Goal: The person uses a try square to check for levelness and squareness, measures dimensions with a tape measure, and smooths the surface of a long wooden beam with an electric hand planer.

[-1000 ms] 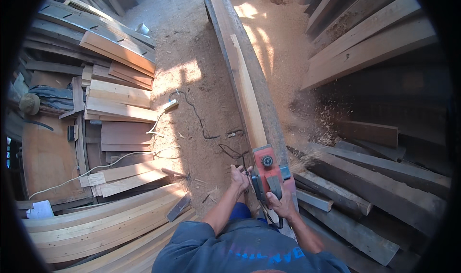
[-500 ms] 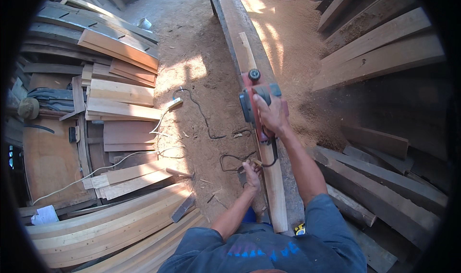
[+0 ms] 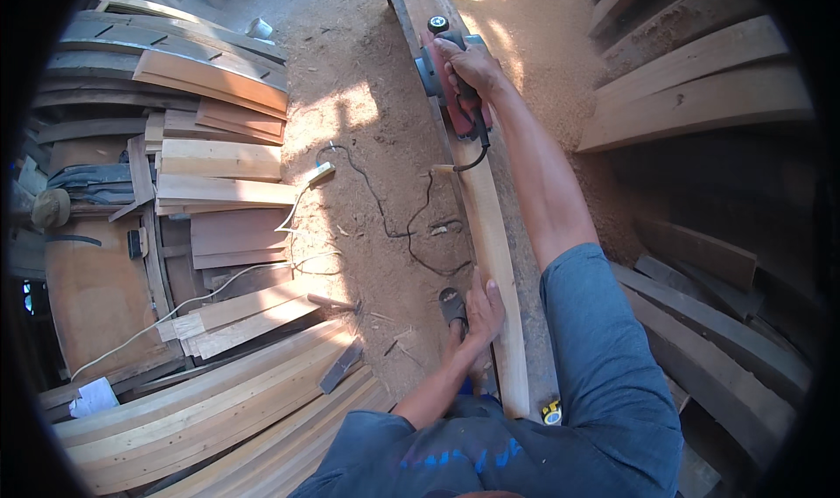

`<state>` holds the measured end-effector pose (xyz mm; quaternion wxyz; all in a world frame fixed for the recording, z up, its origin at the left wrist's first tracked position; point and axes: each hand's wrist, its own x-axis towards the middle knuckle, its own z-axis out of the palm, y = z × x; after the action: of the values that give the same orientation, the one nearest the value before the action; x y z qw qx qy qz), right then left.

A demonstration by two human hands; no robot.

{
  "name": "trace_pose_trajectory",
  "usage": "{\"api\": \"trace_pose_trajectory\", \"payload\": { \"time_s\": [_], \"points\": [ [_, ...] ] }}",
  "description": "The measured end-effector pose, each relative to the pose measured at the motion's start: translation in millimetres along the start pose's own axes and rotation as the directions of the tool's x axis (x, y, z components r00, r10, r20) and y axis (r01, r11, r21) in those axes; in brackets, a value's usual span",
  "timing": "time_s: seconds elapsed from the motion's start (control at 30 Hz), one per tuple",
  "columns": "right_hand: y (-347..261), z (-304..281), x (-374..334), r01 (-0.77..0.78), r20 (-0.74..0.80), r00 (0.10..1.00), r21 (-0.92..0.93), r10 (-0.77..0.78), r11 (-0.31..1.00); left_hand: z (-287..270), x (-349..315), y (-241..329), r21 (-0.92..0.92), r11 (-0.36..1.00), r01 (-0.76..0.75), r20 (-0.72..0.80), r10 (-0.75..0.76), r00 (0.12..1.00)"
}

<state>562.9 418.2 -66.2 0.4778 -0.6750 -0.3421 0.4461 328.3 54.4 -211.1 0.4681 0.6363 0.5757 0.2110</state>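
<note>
Head view: the red planer [image 3: 461, 122] sits on the pale board [image 3: 492, 244] under the right hand [image 3: 472, 67], whose fingers wrap its handle [image 3: 470, 98], likely for firm control. Nearer the body, the left hand [image 3: 483, 312] rests extended fingers at the board's left edge, seemingly steadying it on the tabletop [image 3: 534, 358], while the cord [image 3: 484, 135] hangs behind the right fingers.

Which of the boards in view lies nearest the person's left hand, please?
It is the narrow pale board lying lengthwise on the bench, close beside the left hand; the boards stacked at left and boards at right are all farther away.
</note>
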Motion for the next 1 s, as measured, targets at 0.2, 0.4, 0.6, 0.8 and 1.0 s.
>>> {"api": "trace_pose_trajectory", "payload": {
  "time_s": [0.2,0.4,0.6,0.8,1.0],
  "points": [
    [17,-5,-127,-0.103,0.003,0.995,-0.044,0.103,0.994,5,5,-20,-0.1,0.995,0.013,-0.055,-0.019,0.998],
    [80,-23,-317,-0.015,-0.025,1.0,-0.065,0.014,0.998,-4,3,-27,-0.799,0.421,0.429,0.284,-0.365,0.886],
    [178,-37,-545,-0.122,0.048,0.991,-0.06,0.125,0.991,-51,-58,-125,-0.685,0.064,0.726,0.543,-0.619,0.568],
    [201,-40,-665,-0.233,0.046,0.971,-0.015,0.233,0.972,-73,-165,-187,-0.481,0.021,0.877,0.634,-0.683,0.364],
    [173,-25,-585,-0.24,0.006,0.971,0.031,0.24,0.97,-70,-145,-190,-0.602,0.071,0.796,0.586,-0.637,0.5]
  ]
}}
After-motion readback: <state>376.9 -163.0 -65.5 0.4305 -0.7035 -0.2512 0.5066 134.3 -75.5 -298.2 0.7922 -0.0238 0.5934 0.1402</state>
